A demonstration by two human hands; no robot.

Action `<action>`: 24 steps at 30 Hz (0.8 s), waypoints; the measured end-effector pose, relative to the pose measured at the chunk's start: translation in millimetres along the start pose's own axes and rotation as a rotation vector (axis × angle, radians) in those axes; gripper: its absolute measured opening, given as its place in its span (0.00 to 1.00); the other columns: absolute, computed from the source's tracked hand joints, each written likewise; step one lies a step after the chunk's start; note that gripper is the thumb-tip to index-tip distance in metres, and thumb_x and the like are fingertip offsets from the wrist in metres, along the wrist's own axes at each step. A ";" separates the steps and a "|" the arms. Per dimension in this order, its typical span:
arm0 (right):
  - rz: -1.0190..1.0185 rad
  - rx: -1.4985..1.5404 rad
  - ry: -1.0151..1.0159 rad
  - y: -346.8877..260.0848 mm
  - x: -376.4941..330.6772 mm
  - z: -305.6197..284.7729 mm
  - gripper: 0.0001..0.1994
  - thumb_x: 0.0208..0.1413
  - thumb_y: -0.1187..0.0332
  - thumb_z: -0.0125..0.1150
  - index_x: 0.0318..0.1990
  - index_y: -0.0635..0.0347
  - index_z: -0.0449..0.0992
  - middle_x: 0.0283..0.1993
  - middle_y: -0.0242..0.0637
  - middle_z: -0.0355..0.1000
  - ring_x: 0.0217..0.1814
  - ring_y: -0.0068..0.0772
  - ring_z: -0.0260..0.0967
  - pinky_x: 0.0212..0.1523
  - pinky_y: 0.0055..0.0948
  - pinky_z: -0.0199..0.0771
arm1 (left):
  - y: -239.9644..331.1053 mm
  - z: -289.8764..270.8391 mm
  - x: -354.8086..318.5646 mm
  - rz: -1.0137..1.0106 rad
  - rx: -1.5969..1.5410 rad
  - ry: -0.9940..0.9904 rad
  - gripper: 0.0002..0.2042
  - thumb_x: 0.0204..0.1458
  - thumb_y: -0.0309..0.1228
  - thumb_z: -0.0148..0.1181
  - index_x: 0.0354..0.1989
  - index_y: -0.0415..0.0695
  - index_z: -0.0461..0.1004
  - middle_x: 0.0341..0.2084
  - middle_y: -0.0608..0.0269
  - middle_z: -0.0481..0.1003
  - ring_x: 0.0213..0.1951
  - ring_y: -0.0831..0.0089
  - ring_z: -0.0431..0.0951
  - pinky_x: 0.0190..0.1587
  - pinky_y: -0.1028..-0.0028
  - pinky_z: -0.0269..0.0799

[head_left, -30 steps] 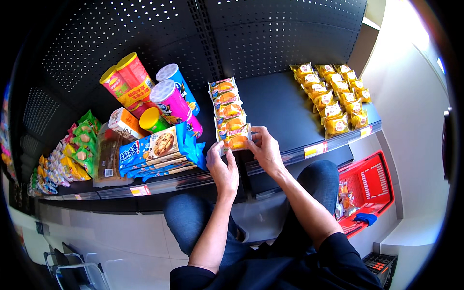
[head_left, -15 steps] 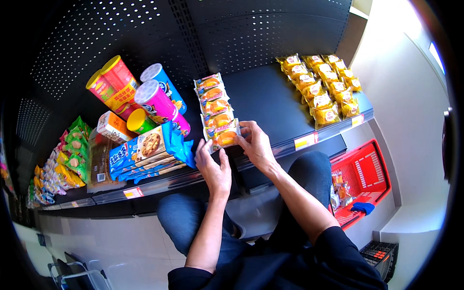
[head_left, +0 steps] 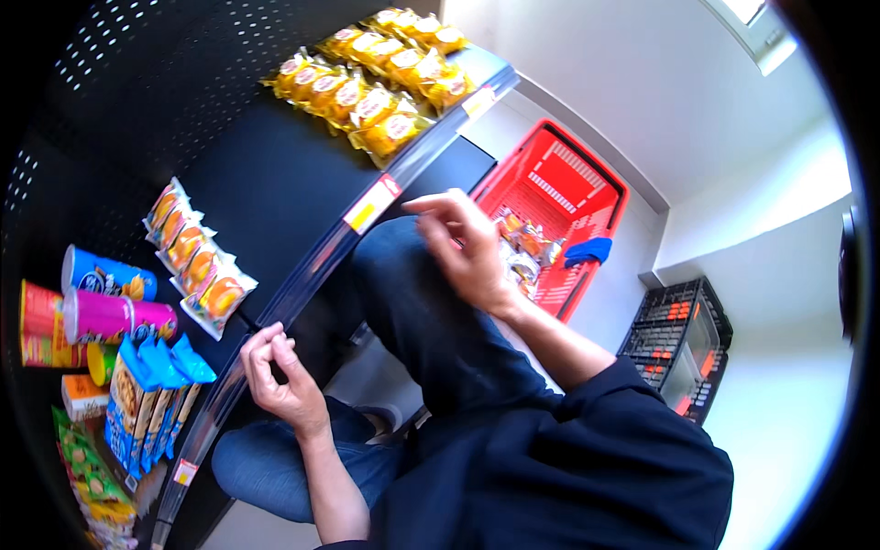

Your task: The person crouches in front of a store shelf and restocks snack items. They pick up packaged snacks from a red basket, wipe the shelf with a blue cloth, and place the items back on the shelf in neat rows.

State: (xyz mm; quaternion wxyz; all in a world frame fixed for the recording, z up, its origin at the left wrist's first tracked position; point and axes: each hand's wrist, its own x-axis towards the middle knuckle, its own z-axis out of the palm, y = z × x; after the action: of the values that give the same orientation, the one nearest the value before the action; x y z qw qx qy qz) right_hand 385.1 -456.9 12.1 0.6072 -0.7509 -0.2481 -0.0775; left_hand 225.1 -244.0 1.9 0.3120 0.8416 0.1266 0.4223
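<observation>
My left hand (head_left: 284, 380) is at the shelf's front edge, just below a row of packaged bread buns (head_left: 197, 257) in clear and white wrappers. Its fingers curl in and the thumb tip comes close to them, with nothing visible between. My right hand (head_left: 467, 252) hovers over my right knee, off the shelf, fingers and thumb apart and empty, slightly blurred. It is nearest to the red shopping basket (head_left: 600, 174), which stands on the floor to the right and has several small wrapped snacks (head_left: 527, 247) inside.
Yellow-wrapped cakes (head_left: 376, 101) stand in rows at the shelf's far end. At left are snack canisters (head_left: 119, 316), blue cookie packs (head_left: 147, 403) and green snack bags (head_left: 87, 472). Blue cloth (head_left: 587, 251) hangs on the basket's rim. A black crate (head_left: 674, 335) sits near the white wall.
My view has turned right toward the basket. Both hands have let go of the front bun pack in the row. My right hand has drawn back off the shelf, and my left hand's fingers have curled.
</observation>
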 end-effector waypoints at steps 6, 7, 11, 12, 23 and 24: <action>0.553 -0.398 0.154 202.6 -64.2 -166.0 0.17 0.62 0.67 0.61 0.56 0.63 0.74 0.49 0.46 0.79 0.51 0.36 0.79 0.49 0.32 0.79 | 10.9 14.6 -14.6 -0.087 -0.138 -0.168 0.13 0.66 0.26 0.51 0.30 0.36 0.76 0.30 0.59 0.78 0.27 0.74 0.77 0.27 0.79 0.72; 0.596 -0.472 0.156 230.2 -75.3 -181.7 0.21 0.59 0.64 0.65 0.57 0.64 0.73 0.49 0.51 0.79 0.51 0.42 0.80 0.51 0.37 0.79 | 11.4 16.2 -17.9 -0.087 -0.141 -0.197 0.13 0.66 0.26 0.51 0.29 0.36 0.76 0.29 0.59 0.78 0.27 0.74 0.77 0.27 0.79 0.72; 0.666 -0.910 -0.097 294.0 -81.0 -190.0 0.30 0.57 0.55 0.68 0.62 0.64 0.69 0.52 0.56 0.77 0.51 0.52 0.78 0.53 0.45 0.78 | 13.6 23.1 -30.5 -0.179 -0.121 -0.282 0.10 0.62 0.23 0.54 0.26 0.35 0.73 0.26 0.57 0.76 0.26 0.69 0.77 0.28 0.73 0.71; 0.616 -0.971 -0.152 304.2 -81.4 -188.7 0.31 0.57 0.56 0.69 0.63 0.65 0.68 0.52 0.55 0.77 0.48 0.48 0.80 0.49 0.44 0.80 | 9.3 24.5 -36.9 -0.171 -0.120 -0.286 0.10 0.60 0.23 0.56 0.26 0.36 0.74 0.25 0.57 0.76 0.26 0.67 0.77 0.29 0.71 0.72; 0.618 -1.214 -0.295 369.3 -94.9 -177.5 0.28 0.52 0.59 0.68 0.57 0.64 0.69 0.49 0.56 0.74 0.53 0.60 0.71 0.52 0.51 0.75 | 9.9 36.3 -48.4 -0.169 -0.024 -0.361 0.09 0.55 0.20 0.63 0.22 0.37 0.73 0.20 0.59 0.74 0.23 0.67 0.77 0.26 0.71 0.70; 0.602 -1.253 -0.307 372.5 -96.5 -179.0 0.26 0.52 0.59 0.69 0.55 0.64 0.71 0.49 0.56 0.73 0.53 0.60 0.71 0.52 0.51 0.75 | 11.2 38.2 -46.9 -0.168 -0.028 -0.362 0.09 0.55 0.20 0.63 0.22 0.37 0.73 0.20 0.59 0.74 0.23 0.67 0.77 0.26 0.71 0.70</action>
State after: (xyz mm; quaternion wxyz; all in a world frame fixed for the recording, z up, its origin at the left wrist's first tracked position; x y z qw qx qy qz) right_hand 508.5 -705.8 -308.7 0.0146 -0.9970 -0.0216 0.0723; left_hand 226.0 -290.9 -37.8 0.3753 0.8860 0.1325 0.2380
